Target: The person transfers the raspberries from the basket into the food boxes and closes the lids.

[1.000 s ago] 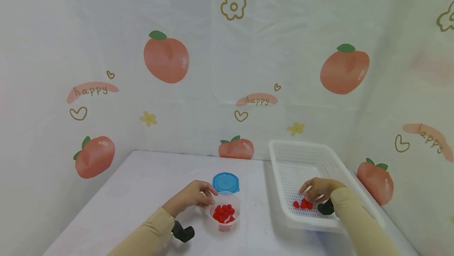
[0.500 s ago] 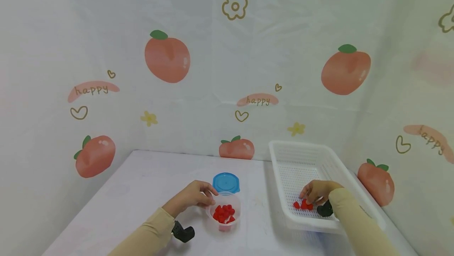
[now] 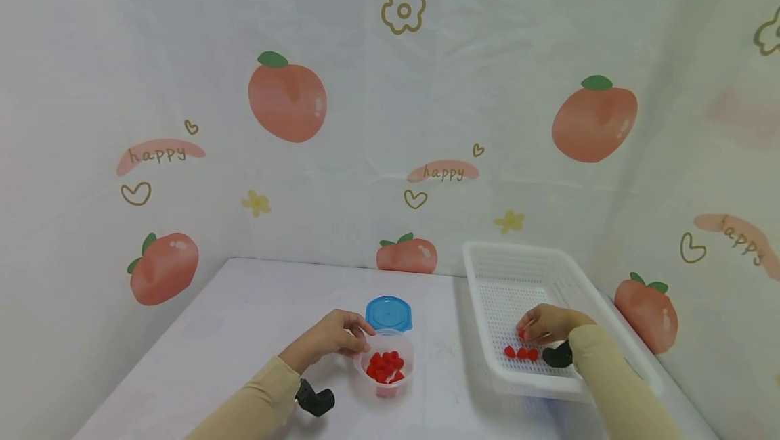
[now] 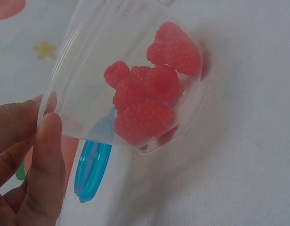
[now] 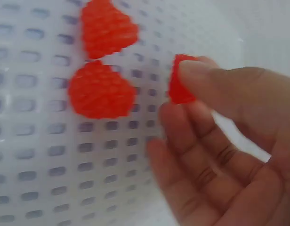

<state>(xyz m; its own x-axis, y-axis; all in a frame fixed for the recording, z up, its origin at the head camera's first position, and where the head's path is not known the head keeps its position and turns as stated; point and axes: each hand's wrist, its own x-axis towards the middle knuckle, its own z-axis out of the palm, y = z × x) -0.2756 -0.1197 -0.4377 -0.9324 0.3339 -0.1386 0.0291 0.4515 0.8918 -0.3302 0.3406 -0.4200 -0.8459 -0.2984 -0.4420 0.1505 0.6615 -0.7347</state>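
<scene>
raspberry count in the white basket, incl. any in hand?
4 visible. The right hand pinches a held raspberry within the white basket; a left raspberry, middle raspberry and right raspberry lie on its floor. The hand may hide more.

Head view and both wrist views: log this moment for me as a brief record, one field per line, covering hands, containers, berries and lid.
Left hand: pinches the rim of the clear tub
Right hand: pinches a red berry between thumb and fingers, inside the white basket
Tub contents: several berries, some overlapping, exact count unclear
Basket floor: three loose berries visible in the head view
Lid: blue lid, off the tub, on the table just beyond it; contact unclear
</scene>
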